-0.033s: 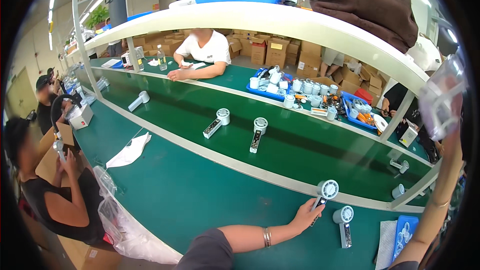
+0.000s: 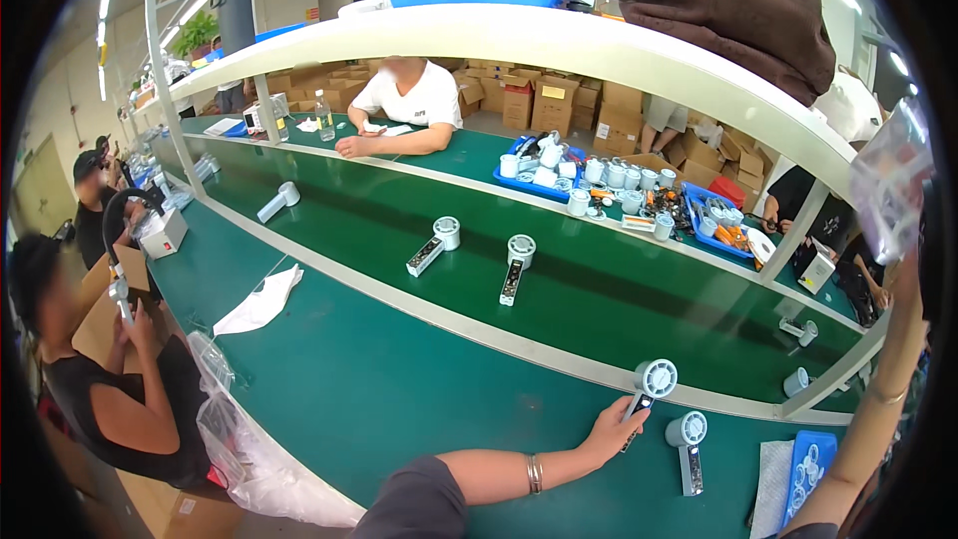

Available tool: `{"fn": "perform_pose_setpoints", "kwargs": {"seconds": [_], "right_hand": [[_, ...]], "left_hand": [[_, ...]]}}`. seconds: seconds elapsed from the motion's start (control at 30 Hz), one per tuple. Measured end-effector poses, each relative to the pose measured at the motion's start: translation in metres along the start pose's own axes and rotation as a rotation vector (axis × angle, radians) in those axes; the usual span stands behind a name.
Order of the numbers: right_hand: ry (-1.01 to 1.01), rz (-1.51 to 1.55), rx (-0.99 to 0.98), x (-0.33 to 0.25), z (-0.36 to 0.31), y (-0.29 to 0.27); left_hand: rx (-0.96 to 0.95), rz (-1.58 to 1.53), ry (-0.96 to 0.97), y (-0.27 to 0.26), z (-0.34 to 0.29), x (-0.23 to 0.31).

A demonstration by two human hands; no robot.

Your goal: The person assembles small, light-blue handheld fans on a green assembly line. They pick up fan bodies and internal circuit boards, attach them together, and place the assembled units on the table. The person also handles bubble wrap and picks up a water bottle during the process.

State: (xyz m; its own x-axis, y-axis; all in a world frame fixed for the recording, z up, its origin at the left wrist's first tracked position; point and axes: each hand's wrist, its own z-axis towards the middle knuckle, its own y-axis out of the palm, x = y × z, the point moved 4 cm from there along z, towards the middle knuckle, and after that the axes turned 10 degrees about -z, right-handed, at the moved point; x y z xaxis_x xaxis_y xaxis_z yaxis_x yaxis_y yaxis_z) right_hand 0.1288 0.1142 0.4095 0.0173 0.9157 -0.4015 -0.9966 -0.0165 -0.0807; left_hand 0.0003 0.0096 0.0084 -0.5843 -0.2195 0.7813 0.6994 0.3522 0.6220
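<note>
Left hand holding a handheld fan above a green workbench. The left hand (image 2: 607, 433), reaching in from the lower edge, has its fingers wrapped around the handle of a pale blue handheld fan (image 2: 658, 377); the round head points up, and dark inner parts show along the handle. The right hand (image 2: 908, 265) is raised at the far right edge, beside a clear plastic bag (image 2: 886, 180); its fingers are too blurred and covered for their grip to be made out. A second fan (image 2: 687, 429) lies on the workbench (image 2: 419, 379), just right of the left hand and apart from it, its handle toward the viewer. Further right, a blue tray (image 2: 820, 436) carries white rings, next to a white sheet (image 2: 769, 479). Beyond the metal rail (image 2: 559, 359), more fans lie on the dark green belt (image 2: 599, 299). The step in hand appears to be steadying the fan while the right arm is lifted; as a judgement, moving on calls for a firm handle grip, clear of the second fan, and for lowering the right hand.
</note>
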Motion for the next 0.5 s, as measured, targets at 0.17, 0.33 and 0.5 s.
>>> {"fn": "perform_pose_setpoints", "kwargs": {"seconds": [0.17,0.33,0.5], "right_hand": [[0.056,-0.114,0.109,0.055,0.068,0.007],[0.152,-0.342,0.118,0.094,0.137,0.005],[0.260,-0.524,0.031,0.129,0.195,0.014]], "left_hand": [[0.070,0.014,0.024,-0.016,-0.001,0.011],[0.025,0.053,-0.011,-0.012,0.000,0.007],[0.033,0.086,-0.031,-0.013,0.000,0.004]]}}
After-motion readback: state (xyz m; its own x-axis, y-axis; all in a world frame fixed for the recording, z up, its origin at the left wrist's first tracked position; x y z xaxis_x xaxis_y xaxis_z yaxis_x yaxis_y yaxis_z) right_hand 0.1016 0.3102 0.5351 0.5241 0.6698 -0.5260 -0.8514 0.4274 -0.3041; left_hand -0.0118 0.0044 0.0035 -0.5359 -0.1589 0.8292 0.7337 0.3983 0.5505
